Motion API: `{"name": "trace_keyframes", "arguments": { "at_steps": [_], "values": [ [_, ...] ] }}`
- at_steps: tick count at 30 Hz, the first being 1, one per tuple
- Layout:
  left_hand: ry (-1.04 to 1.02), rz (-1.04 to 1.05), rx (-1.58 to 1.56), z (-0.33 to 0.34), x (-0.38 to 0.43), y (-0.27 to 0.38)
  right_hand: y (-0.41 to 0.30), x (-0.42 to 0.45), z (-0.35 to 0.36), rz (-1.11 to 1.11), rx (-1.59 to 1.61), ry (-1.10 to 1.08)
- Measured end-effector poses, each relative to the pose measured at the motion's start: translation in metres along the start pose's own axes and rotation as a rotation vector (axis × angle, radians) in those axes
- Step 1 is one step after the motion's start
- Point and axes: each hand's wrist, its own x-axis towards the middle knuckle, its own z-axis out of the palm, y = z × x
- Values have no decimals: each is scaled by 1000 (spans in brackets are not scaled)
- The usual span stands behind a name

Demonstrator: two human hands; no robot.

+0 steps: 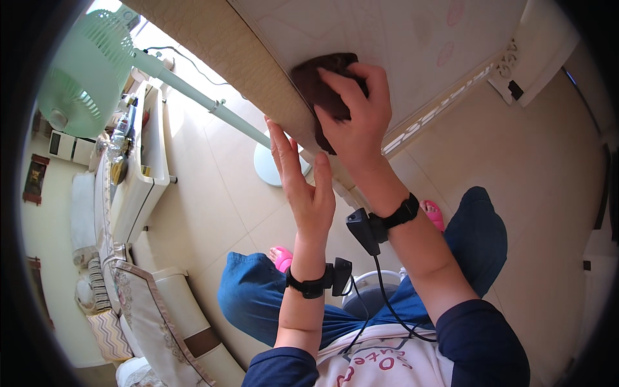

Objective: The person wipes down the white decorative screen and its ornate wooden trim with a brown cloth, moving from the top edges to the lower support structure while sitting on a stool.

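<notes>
My right hand (355, 111) presses a dark brown cloth (321, 84) flat on the white panel (411, 58), which bears faint pink marks. The cloth lies along the panel's left border, and part of it hangs by the lower corner under my fingers. My left hand (304, 184) is raised with fingers extended beside the edge of the cream textured side (232, 53); its fingertips are at that edge, and whether they touch it I cannot tell. It holds nothing. Each wrist wears a black strap with a small cabled device.
A pale green standing fan (87, 72) rises at the left, its round base (271, 164) on the tiled floor. Behind it stand a white low cabinet (150, 188) and a covered sofa (159, 329). A carved white trim (440, 111) runs along the panel's lower edge.
</notes>
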Motion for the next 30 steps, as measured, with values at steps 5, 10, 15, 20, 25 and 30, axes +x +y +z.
{"name": "trace_keyframes", "arguments": {
  "at_steps": [5, 10, 15, 20, 25, 30],
  "values": [
    [-22, 21, 31, 0, -1, 3, 33, -62, -13, 186, -80, -107],
    [-17, 9, 4, -1, -1, 0, 28, -54, -14, 237, -40, -71],
    [-14, 0, -12, -2, 0, 2, -1, 1, -2, -2, 14, 37],
    [-26, -6, -11, -3, 1, 3, 27, -16, -10, 117, -142, 13],
    [-16, -11, 11, -4, 0, 3, 30, -16, -18, 261, -92, 15],
    [-27, -16, -5, -6, 1, 3, -13, 23, -5, -13, 39, 38]
  ]
}}
